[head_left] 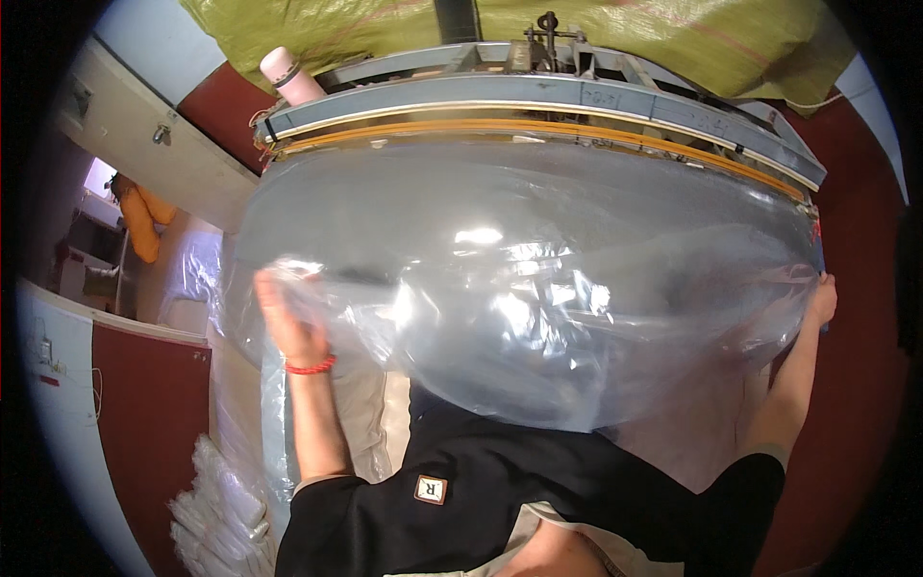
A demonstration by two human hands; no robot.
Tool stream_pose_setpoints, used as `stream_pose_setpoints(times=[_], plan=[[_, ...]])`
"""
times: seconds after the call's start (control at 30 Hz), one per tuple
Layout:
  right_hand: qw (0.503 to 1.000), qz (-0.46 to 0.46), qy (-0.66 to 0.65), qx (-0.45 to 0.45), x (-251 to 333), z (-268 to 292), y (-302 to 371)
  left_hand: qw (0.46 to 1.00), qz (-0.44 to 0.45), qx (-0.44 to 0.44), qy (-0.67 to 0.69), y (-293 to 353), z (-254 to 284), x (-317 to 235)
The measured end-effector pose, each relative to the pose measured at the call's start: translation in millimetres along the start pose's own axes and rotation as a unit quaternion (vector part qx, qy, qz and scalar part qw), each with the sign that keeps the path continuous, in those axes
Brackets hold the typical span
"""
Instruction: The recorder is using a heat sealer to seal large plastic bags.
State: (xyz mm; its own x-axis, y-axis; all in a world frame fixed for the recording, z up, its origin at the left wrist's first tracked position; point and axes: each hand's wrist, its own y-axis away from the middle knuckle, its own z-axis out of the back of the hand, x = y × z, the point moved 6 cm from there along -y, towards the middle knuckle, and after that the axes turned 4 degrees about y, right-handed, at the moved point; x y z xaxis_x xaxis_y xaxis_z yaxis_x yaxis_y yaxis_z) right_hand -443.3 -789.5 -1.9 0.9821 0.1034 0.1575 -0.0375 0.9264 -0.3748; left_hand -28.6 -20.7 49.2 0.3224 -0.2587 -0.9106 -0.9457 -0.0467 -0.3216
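A wide sheet of clear plastic film (433, 221) billows out in front of me, glossy and creased, from the machine down to my chest. My left hand (293, 322), with a red cord at its wrist, is closed on the film's left side; folds spread from it, and the film partly covers its blurred fingers. At the far right, my right hand (822, 300) grips the film's right edge, its arm stretched out. Along the far side of the film runs a long machine with a grey metal bar (461, 91) and an orange strip (538, 127).
A pink cylindrical container (291, 75) stands at the machine's left end. Yellow-green woven sheeting (663, 38) hangs behind. Bundled clear plastic (216, 510) lies at lower left. A door (154, 125) with a latch stands at left, and a dark red wall panel (860, 317) at right.
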Motion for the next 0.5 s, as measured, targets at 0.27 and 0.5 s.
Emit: stream_pose_setpoints(times=[0.27,0.5], plan=[[0.998,0.058,0.035,-0.005,6,-11,-7,0.781,-0.341,-0.049,-0.521,-144,35,-111],[0.998,0.059,0.021,0.0,-1,-26,-15,0.62,-0.49,0.07,-0.608,-173,-84,-100]])
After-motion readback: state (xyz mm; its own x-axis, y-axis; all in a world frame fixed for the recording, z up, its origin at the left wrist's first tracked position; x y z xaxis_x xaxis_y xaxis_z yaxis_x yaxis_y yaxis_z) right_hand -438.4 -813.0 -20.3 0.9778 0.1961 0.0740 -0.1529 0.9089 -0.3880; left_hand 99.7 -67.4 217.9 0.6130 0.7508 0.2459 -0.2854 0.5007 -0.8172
